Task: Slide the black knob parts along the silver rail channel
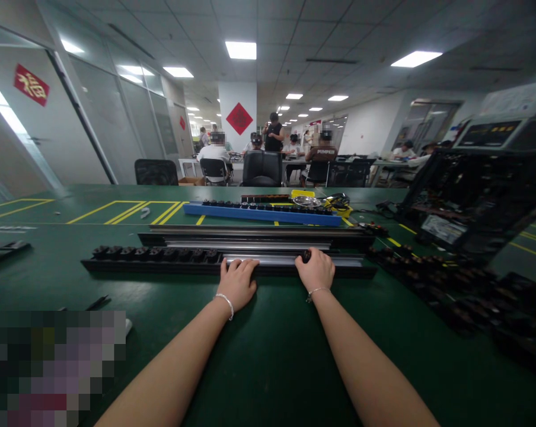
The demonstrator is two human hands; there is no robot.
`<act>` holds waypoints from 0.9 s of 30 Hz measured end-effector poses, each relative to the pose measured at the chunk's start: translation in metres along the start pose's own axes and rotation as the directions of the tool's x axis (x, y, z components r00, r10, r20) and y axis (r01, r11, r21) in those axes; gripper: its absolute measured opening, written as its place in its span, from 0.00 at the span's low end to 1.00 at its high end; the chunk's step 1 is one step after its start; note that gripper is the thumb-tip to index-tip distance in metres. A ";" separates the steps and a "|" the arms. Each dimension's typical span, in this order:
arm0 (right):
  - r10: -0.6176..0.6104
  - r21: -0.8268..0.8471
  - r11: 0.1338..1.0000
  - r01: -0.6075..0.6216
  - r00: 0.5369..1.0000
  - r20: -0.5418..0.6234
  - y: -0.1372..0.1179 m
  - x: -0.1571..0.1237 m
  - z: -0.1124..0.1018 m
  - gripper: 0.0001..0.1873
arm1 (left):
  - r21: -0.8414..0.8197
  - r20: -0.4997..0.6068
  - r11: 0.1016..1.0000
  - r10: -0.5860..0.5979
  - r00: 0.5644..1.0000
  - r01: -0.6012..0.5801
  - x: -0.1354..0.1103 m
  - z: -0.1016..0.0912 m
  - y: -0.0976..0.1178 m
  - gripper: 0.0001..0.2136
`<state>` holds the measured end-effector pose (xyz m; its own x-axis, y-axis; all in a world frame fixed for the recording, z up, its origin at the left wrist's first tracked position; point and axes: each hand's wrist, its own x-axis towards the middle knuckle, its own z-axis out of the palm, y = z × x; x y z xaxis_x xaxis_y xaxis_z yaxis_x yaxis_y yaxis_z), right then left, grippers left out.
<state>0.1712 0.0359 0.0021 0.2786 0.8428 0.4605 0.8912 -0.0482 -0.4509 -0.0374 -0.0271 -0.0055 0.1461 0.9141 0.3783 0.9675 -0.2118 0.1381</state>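
Note:
A long black rail [183,265] with a silver strip lies across the green table in front of me. Several small black parts fill its left half. My left hand [238,282] rests on the rail's near edge, fingers laid flat and slightly spread over the silver strip. My right hand [316,270] is curled at the rail, its fingers pinched on a small black part [305,255] sitting in the channel. A second, longer rail [259,235] lies just behind the first.
A blue strip [232,212] loaded with black parts lies farther back, beside a metal dish [306,201]. A heap of black parts [463,290] and a dark machine [477,201] fill the right. People sit at tables beyond. A blurred patch covers the lower left.

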 end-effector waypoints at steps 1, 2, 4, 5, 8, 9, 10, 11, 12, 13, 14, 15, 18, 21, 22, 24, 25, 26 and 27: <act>0.002 0.001 1.000 -0.002 1.000 0.002 0.000 0.000 0.000 0.20 | 0.001 -0.001 1.000 0.000 1.000 0.000 0.000 0.000 0.000 0.23; 0.001 0.002 1.000 -0.001 1.000 0.006 0.000 0.000 0.000 0.20 | 0.004 0.000 1.000 0.000 1.000 0.000 0.000 0.000 0.000 0.23; 0.000 0.005 1.000 0.000 1.000 0.013 0.000 0.001 -0.001 0.20 | 0.009 0.000 1.000 0.000 1.000 0.000 0.000 -0.001 0.000 0.23; 0.002 0.004 1.000 -0.002 1.000 0.015 0.001 0.001 -0.002 0.20 | 0.010 0.001 1.000 0.000 1.000 0.000 0.000 -0.001 0.001 0.23; 0.008 -0.007 1.000 -0.008 1.000 0.026 0.001 0.002 -0.004 0.19 | 0.010 -0.001 1.000 0.003 1.000 -0.002 0.000 -0.001 0.000 0.23; 0.007 -0.011 1.000 -0.007 0.999 0.033 0.002 0.002 -0.005 0.19 | 0.010 -0.004 1.000 0.003 1.000 -0.003 0.000 -0.001 0.000 0.23; 0.005 -0.013 1.000 -0.005 0.999 0.040 0.002 0.003 -0.005 0.19 | 0.010 -0.006 1.000 0.003 1.000 -0.003 0.000 -0.001 0.000 0.23; 0.004 -0.014 1.000 -0.003 0.999 0.043 0.002 0.003 -0.005 0.19 | 0.009 -0.007 1.000 0.003 1.000 -0.003 -0.001 0.000 0.000 0.23; 0.001 -0.012 1.000 -0.001 0.999 0.044 0.003 0.003 -0.005 0.19 | 0.008 -0.008 1.000 0.003 1.000 -0.003 -0.001 0.000 0.000 0.23; -0.001 -0.009 1.000 0.001 0.999 0.040 0.003 0.003 -0.004 0.19 | 0.006 -0.007 1.000 0.002 1.000 -0.002 -0.001 -0.001 0.000 0.23; -0.003 -0.006 1.000 0.004 1.000 0.031 0.004 0.003 -0.004 0.20 | 0.004 -0.005 1.000 0.001 1.000 -0.001 -0.001 -0.001 0.000 0.23; -0.005 -0.004 1.000 0.005 1.000 0.019 0.004 0.003 -0.003 0.20 | 0.003 -0.005 1.000 0.000 1.000 0.000 -0.001 -0.001 0.000 0.23; -0.008 0.000 1.000 0.008 1.000 -0.013 0.007 0.003 -0.003 0.20 | 0.002 -0.005 1.000 -0.002 1.000 0.002 -0.001 -0.001 0.001 0.23; -0.002 -0.002 1.000 0.002 1.000 -0.010 0.009 0.004 -0.004 0.20 | 0.004 -0.003 1.000 -0.004 1.000 0.004 -0.001 -0.001 0.001 0.23; 0.000 -0.003 1.000 0.000 1.000 -0.006 0.009 0.005 -0.005 0.20 | 0.005 -0.003 1.000 -0.005 1.000 0.005 -0.001 -0.001 0.001 0.23; 0.002 -0.003 1.000 -0.002 1.000 0.003 0.009 0.005 -0.007 0.19 | 0.008 -0.001 1.000 -0.004 1.000 0.004 -0.001 -0.002 0.001 0.23; 0.002 -0.002 1.000 -0.002 1.000 0.007 0.009 0.005 -0.007 0.19 | 0.010 0.000 1.000 -0.003 1.000 0.003 -0.001 -0.002 0.001 0.23; 0.002 -0.001 1.000 -0.002 1.000 0.010 0.009 0.005 -0.008 0.19 | 0.010 0.002 1.000 -0.001 1.000 0.001 -0.001 -0.002 0.001 0.23; 0.002 0.000 1.000 -0.002 1.000 0.011 0.009 0.005 -0.008 0.19 | 0.009 0.003 1.000 0.000 1.000 0.000 -0.001 -0.002 0.000 0.23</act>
<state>0.1833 0.0356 0.0064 0.2762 0.8486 0.4512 0.8907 -0.0496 -0.4519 -0.0375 -0.0288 -0.0038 0.1469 0.9151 0.3756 0.9694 -0.2088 0.1294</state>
